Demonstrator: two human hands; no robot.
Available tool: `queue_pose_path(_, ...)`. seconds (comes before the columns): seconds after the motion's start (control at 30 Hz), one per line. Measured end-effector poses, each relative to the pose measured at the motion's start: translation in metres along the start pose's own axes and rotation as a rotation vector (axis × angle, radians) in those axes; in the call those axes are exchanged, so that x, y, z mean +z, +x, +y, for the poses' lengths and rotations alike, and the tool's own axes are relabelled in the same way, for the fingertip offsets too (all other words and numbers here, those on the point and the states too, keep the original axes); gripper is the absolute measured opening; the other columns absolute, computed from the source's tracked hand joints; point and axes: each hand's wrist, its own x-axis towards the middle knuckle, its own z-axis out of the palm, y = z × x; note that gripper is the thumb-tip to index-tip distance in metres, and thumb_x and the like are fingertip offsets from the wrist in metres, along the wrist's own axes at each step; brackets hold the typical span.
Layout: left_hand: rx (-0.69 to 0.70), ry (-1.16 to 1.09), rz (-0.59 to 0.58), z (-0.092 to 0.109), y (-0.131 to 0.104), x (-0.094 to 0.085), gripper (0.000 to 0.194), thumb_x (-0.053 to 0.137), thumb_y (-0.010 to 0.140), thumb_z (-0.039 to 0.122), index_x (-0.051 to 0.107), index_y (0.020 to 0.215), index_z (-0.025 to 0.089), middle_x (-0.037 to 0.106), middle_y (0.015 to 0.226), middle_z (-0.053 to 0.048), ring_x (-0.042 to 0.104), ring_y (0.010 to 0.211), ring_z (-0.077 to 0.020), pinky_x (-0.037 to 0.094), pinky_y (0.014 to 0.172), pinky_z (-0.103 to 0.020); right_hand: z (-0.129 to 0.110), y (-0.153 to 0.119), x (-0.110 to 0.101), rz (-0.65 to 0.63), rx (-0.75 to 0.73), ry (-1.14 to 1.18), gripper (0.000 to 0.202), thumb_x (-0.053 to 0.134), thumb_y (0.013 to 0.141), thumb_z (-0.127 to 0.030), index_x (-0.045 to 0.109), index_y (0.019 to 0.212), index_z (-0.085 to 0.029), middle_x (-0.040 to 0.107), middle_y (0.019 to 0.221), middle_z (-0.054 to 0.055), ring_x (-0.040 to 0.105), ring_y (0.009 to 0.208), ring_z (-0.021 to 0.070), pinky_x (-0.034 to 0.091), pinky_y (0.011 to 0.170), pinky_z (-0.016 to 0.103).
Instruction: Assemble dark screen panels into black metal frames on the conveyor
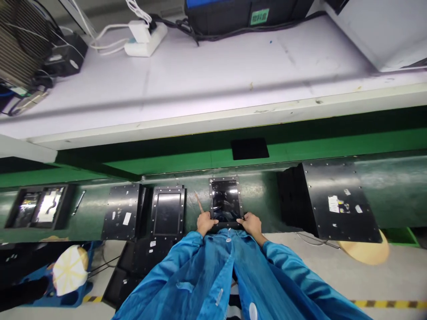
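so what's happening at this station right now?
A person in a blue coat holds a glossy black framed panel by its near edge, left hand and right hand at the two corners. It sits on the green conveyor. Another framed panel and black plates lie to its left.

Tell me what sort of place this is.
Probably a factory assembly line. A green conveyor carries black framed panels; both hands, left and right, grip a glossy screen panel. The person wears a blue work coat, and a power strip sits on the white bench behind.
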Motion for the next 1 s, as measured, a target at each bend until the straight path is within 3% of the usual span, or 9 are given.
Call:
queue_pose_path(0.17,0.058,0.037,0.038,-0.004,-0.015,0.0,0.026,0.081,0.087,0.044,0.069,0.095,0.022,0.08,0.108,-0.008,0.076,0.108,-0.025,0.053,0.085,-0.029,-0.003,-0.012,0.0,-0.009,-0.038,-0.082,0.029,0.077,0.088,-0.048,0.07,0.099,-0.022,0.079,0.103,0.011,0.075,0.101,0.0294,0.049,0.078,0.034)
queue_pose_path(0.33,0.084,0.099,-0.111,-0.018,-0.025,0.01,0.018,0.082,0.083,0.032,0.071,0.092,0.022,0.08,0.108,-0.008,0.076,0.11,-0.0254,0.053,0.087,-0.028,0.007,-0.013,-0.013,-0.124,-0.15,-0.246,0.027,0.081,0.083,-0.042,0.073,0.098,-0.021,0.078,0.107,0.015,0.075,0.105,0.035,0.052,0.084,0.038)
queue_pose_path(0.4,0.096,0.099,-0.034,-0.018,-0.016,0.006,0.018,0.077,0.089,0.037,0.072,0.097,0.023,0.08,0.109,-0.007,0.076,0.111,-0.0255,0.053,0.087,-0.029,0.001,-0.002,-0.022,-0.045,-0.226,-0.23,0.031,0.079,0.084,-0.04,0.074,0.108,-0.021,0.075,0.12,0.016,0.075,0.107,0.0345,0.053,0.089,0.039)
queue_pose_path(0.47,0.121,0.053,0.125,-0.008,0.001,-0.006,0.028,0.066,0.097,0.038,0.068,0.122,0.023,0.08,0.113,-0.007,0.076,0.11,-0.0242,0.053,0.087,-0.029,-0.017,0.017,-0.034,0.108,-0.32,-0.135,0.048,0.075,0.088,-0.04,0.068,0.132,-0.022,0.066,0.138,0.017,0.073,0.113,0.0318,0.052,0.096,0.038)
queue_pose_path(0.6,0.314,-0.035,0.297,0.029,0.038,-0.047,0.054,0.056,0.103,0.035,0.043,0.155,0.027,0.078,0.122,-0.006,0.075,0.116,-0.0219,0.052,0.095,-0.028,-0.066,0.066,-0.061,0.201,-0.4,0.054,0.065,0.069,0.094,-0.039,0.051,0.154,-0.026,0.058,0.146,0.014,0.069,0.122,0.0265,0.048,0.102,0.034)
queue_pose_path(0.67,0.371,-0.042,0.288,0.044,0.053,-0.064,0.053,0.06,0.102,0.038,0.046,0.152,0.031,0.079,0.117,-0.004,0.075,0.116,-0.0222,0.052,0.094,-0.027,-0.082,0.089,-0.069,0.177,-0.396,0.062,0.058,0.071,0.092,-0.036,0.057,0.147,-0.026,0.063,0.138,0.012,0.07,0.118,0.0262,0.047,0.099,0.033)
queue_pose_path(0.77,0.356,-0.067,0.263,0.055,0.072,-0.08,0.036,0.064,0.1,0.038,0.059,0.135,0.031,0.077,0.093,0.003,0.078,0.092,-0.0186,0.052,0.081,-0.023,-0.09,0.113,-0.076,0.108,-0.422,0.036,0.051,0.079,0.085,-0.035,0.062,0.132,-0.026,0.072,0.111,0.005,0.071,0.107,0.0258,0.044,0.09,0.031)
queue_pose_path(0.87,0.292,-0.092,0.299,0.062,0.086,-0.089,0.022,0.074,0.093,0.035,0.066,0.112,0.028,0.072,0.08,0.007,0.073,0.073,-0.0139,0.049,0.07,-0.021,-0.089,0.127,-0.078,0.064,-0.444,0.043,0.041,0.079,0.084,-0.035,0.06,0.12,-0.027,0.07,0.087,-0.002,0.071,0.092,0.0232,0.04,0.081,0.029)
queue_pose_path(1.0,0.208,-0.234,0.236,0.072,0.1,-0.094,0.023,0.082,0.084,0.029,0.064,0.098,0.026,0.066,0.071,0.008,0.067,0.058,-0.0125,0.046,0.059,-0.022,-0.085,0.137,-0.076,0.065,-0.475,0.066,0.029,0.07,0.088,-0.034,0.057,0.113,-0.028,0.066,0.079,-0.004,0.069,0.086,0.0218,0.038,0.078,0.029)
